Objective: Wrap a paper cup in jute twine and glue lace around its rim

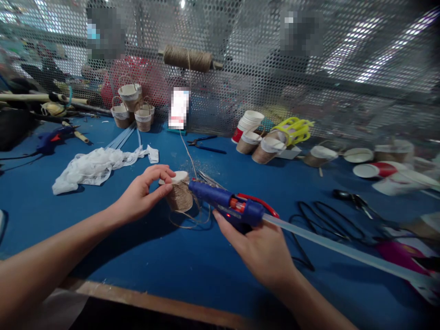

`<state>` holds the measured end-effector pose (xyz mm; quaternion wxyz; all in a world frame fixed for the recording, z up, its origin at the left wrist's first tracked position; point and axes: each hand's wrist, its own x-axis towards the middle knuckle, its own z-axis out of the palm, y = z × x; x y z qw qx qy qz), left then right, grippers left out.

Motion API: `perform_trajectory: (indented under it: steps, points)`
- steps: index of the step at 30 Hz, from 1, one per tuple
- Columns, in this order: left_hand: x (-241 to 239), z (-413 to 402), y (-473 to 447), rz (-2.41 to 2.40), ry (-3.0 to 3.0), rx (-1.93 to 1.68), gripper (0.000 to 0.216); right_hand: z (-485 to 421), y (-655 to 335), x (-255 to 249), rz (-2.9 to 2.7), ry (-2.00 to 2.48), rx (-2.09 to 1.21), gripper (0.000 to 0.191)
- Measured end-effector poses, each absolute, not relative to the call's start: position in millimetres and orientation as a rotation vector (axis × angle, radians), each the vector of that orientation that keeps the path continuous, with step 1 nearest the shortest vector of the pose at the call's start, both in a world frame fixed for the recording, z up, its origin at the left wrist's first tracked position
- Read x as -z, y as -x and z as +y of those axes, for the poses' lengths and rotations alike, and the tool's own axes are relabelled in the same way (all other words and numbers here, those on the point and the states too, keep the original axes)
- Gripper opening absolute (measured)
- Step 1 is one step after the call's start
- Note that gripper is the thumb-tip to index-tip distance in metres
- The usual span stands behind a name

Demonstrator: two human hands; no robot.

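Note:
My left hand [142,195] pinches the rim of a small paper cup wrapped in jute twine [178,192], which lies tilted on the blue table [137,256]. My right hand [257,245] grips a blue glue gun [228,204] with a red trigger. Its nozzle points left and touches the side of the cup. A long clear glue stick [330,245] sticks out of the back of the gun to the right. A thin strand of twine [187,153] runs from the cup up to a twine spool [188,58] on the mesh wall, and loose twine loops lie under the cup.
White lace fabric [92,167] lies to the left. Wrapped cups [132,107] stand at the back left, more cups [261,146] and a yellow holder [294,130] at the back right. Pliers [204,143], black scissors [357,201], black cable [323,222], a second glue gun [55,137]. People behind the mesh.

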<state>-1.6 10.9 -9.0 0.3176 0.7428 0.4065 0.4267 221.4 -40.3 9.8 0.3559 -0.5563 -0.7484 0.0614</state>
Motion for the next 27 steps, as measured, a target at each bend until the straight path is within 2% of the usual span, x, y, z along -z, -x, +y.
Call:
perform_trajectory:
  steps: [18, 27]
  points:
    - [8.7, 10.9, 1.4, 1.06, -1.931, -1.109, 0.009, -44.3, -216.6, -9.4, -1.967, 1.394, -0.177, 0.024]
    - [6.7, 11.2, 3.7, 1.027, -1.946, -1.067, 0.009, -39.6, -225.1, -10.0, -1.917, 1.45, -0.073, 0.021]
